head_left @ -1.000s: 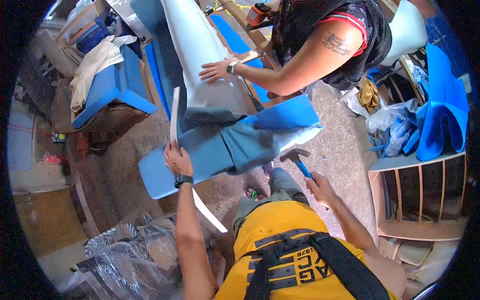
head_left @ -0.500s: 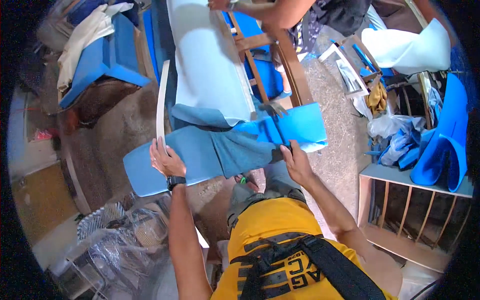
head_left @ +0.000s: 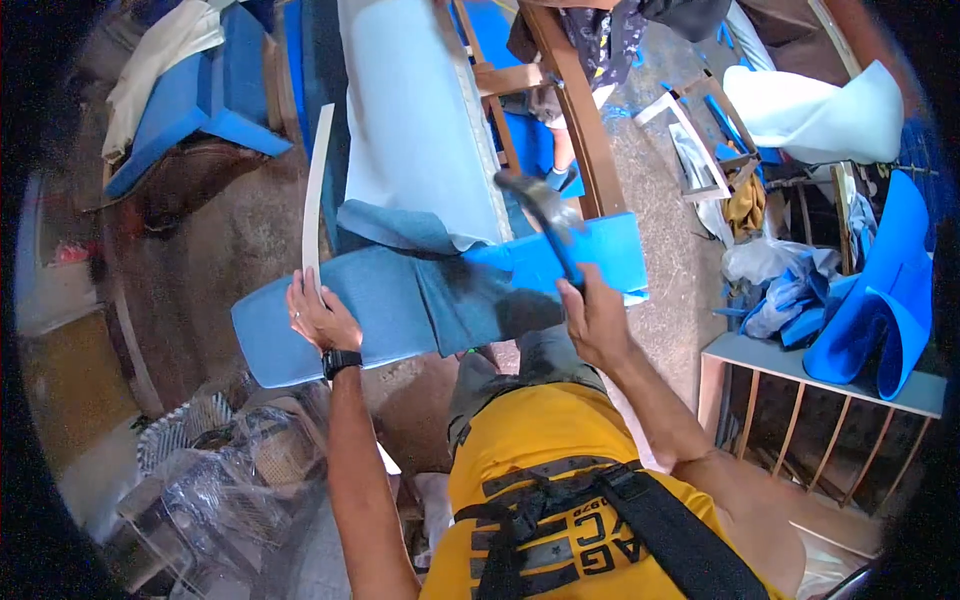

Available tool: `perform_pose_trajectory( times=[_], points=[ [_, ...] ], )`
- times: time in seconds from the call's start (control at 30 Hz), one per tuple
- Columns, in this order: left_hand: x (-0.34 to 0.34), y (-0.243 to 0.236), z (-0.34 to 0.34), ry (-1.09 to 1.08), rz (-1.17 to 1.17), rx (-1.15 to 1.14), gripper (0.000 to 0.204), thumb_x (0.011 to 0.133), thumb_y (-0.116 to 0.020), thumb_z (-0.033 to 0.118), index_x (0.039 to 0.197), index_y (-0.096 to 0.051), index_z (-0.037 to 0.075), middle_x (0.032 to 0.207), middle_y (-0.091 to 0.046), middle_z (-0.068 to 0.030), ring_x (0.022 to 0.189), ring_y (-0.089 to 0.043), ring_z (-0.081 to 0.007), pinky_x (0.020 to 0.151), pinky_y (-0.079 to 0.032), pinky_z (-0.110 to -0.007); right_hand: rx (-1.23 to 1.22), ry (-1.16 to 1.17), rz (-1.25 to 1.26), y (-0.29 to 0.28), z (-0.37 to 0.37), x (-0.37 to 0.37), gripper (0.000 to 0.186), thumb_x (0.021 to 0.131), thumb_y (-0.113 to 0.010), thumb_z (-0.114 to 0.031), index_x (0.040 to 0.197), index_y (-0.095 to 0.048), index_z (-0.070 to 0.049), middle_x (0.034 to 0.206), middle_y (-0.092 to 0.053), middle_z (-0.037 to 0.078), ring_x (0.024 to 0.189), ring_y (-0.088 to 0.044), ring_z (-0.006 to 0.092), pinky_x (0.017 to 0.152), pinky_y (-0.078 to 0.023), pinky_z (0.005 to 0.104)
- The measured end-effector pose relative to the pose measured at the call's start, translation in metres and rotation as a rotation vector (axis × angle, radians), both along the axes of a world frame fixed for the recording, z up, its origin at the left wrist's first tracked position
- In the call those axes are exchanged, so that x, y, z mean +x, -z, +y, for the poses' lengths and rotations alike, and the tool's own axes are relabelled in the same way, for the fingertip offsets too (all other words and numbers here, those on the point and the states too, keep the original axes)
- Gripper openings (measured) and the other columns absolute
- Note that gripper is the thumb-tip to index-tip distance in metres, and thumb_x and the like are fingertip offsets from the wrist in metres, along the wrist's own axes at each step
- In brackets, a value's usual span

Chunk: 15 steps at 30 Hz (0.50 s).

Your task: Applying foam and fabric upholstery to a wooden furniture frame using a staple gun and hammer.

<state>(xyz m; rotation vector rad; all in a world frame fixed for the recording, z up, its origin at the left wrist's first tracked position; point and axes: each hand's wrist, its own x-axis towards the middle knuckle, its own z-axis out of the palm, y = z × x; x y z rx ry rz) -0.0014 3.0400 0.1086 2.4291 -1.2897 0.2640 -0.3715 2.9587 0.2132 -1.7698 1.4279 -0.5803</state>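
My left hand closes around the lower end of a long, thin white strip. That end is against a padded panel covered in blue-grey fabric, part of an upholstered furniture frame. In my right hand is the dark handle of a hammer, its metal head up and to the left, over the frame. Loose blue-grey cloth drapes over the panel's middle. Bright blue foam shows at the panel's right end. Pale padding runs away from me along the frame.
Brown wooden rails edge the frame's right side, where another person's leg shows. A blue upholstered piece stands at far left. Plastic-wrapped items are near left. At right, a rolled blue sheet rests on a slatted wooden frame.
My right hand has swung the hammer higher, its head now clearer over the frame. My left hand keeps hold of the strip. The other person's forearm has left the view at the top.
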Motion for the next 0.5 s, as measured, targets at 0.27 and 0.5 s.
perform_pose_trajectory(
  times=[0.27, 0.5],
  points=[
    [-0.002, -0.004, 0.0, -0.003, 0.022, -0.001, 0.04, 0.09, -0.053, 0.011, 0.129, -0.059, 0.007, 0.137, -0.054, -0.013, 0.129, -0.045, -0.0335, 0.109, -0.034, -0.048, 0.088, -0.041, 0.279, 0.011, -0.026, 0.013, 0.026, 0.096, -0.059, -0.025, 0.107, -0.052, -0.003, 0.082, -0.06, 0.029, 0.077, -0.059, 0.0493, 0.061, -0.046, 0.0515],
    [-0.001, -0.003, -0.002, 0.022, 0.035, -0.042, 0.042, 0.089, -0.053, 0.009, 0.13, -0.059, 0.008, 0.139, -0.052, -0.0117, 0.131, -0.043, -0.0328, 0.108, -0.032, -0.05, -0.083, 0.074, -0.018, 0.009, -0.024, 0.007, 0.025, 0.096, -0.059, -0.019, 0.109, -0.052, 0.0, 0.068, -0.059, 0.024, 0.062, -0.063, 0.0422, 0.052, -0.046, 0.0464]
  ],
)
